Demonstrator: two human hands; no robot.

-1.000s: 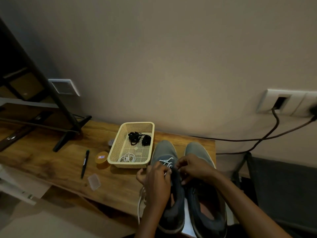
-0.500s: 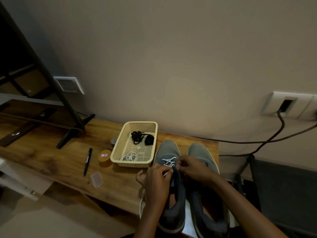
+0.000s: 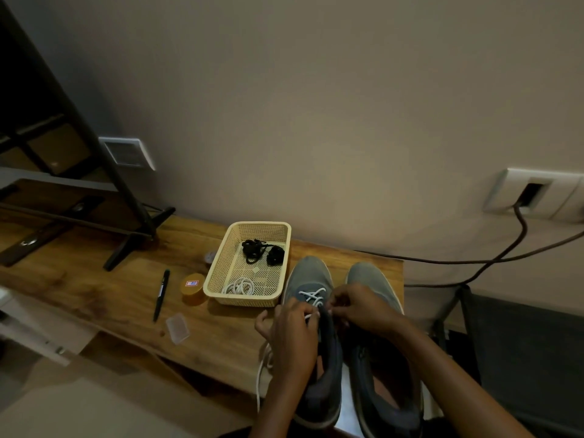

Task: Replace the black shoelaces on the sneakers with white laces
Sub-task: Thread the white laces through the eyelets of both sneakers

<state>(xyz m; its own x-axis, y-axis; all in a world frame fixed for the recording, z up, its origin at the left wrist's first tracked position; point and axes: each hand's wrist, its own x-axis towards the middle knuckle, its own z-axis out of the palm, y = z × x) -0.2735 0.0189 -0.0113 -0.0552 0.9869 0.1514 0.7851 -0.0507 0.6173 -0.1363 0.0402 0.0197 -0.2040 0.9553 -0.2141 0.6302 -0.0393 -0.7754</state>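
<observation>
Pinching white lace (image 3: 311, 297) over the sneaker (image 3: 308, 273), left hand (image 3: 294, 335) fingers (image 3: 306, 312) meet right hand (image 3: 363, 308).

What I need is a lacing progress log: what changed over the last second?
Nothing visibly moved. The left hand still pinches the white lace at the left sneaker's eyelets, the right hand stays bunched beside it; its hold is unclear. The right sneaker, basket, black laces and spare white lace lie as before.

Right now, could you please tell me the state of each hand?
Left hand: closed, pinching the white lace.
Right hand: closed, pinching the laced sneaker at its eyelets, it seems.
</observation>
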